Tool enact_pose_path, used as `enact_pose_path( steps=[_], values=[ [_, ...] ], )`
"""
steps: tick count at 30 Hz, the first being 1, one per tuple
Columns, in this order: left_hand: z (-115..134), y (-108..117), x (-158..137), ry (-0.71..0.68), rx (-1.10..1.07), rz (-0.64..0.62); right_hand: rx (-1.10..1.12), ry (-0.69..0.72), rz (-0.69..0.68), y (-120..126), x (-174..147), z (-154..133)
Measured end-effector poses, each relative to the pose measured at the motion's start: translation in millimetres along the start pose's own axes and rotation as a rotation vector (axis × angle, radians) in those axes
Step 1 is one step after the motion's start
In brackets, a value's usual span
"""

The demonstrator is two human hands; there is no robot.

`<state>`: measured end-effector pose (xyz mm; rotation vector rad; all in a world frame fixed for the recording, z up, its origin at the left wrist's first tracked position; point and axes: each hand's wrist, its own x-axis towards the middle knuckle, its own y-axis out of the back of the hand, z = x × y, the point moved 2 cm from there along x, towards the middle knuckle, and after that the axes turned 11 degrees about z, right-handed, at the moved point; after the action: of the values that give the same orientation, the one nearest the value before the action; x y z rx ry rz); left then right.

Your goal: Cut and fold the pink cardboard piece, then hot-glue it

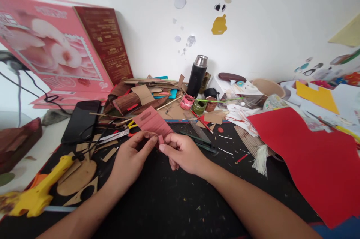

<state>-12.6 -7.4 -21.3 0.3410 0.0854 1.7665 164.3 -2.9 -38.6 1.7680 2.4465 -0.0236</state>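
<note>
My left hand (pixel 132 153) is closed in a pinch at the near edge of a pink-painted cardboard piece (pixel 153 119); what lies between its fingertips is hidden. My right hand (pixel 187 152) has its thumb and forefinger closed on a small pink cardboard strip (pixel 161 140). Both sets of fingertips nearly meet in front of the larger pink piece, which has a darker slot-like mark near its upper left. Whether that larger piece is held or lies on the table cannot be seen. Scissors (pixel 116 135) and yellow-handled pliers (pixel 131 125) lie beyond my left hand.
On the left are a yellow glue gun (pixel 42 190), cardboard scraps (pixel 77 179) and a black phone (pixel 81 121). Paint jars (pixel 199 107) and a black thermos (pixel 197 75) stand at the back. A dark green cutter (pixel 198 141) and red sheet (pixel 312 156) lie to the right.
</note>
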Motion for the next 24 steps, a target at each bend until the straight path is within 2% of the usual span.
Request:
enact_pose_path(
  steps=[6, 12, 18, 24],
  values=[
    [-0.9, -3.0, -0.1, 0.027, -0.002, -0.071, -0.016, 0.007, 0.0, 0.4, -0.2, 0.7],
    [0.7, -2.5, 1.0, 0.039, -0.01, -0.06, -0.011, 0.006, -0.008, 1.5, 0.0, 0.3],
    [-0.8, -1.5, 1.9, 0.046, -0.04, -0.035, 0.042, 0.015, 0.039, 4.1, 1.2, -3.0],
    [0.1, -2.8, 0.1, -0.001, 0.004, -0.077, -0.007, 0.055, 0.036, 4.3, 2.4, 1.4]
  ],
)
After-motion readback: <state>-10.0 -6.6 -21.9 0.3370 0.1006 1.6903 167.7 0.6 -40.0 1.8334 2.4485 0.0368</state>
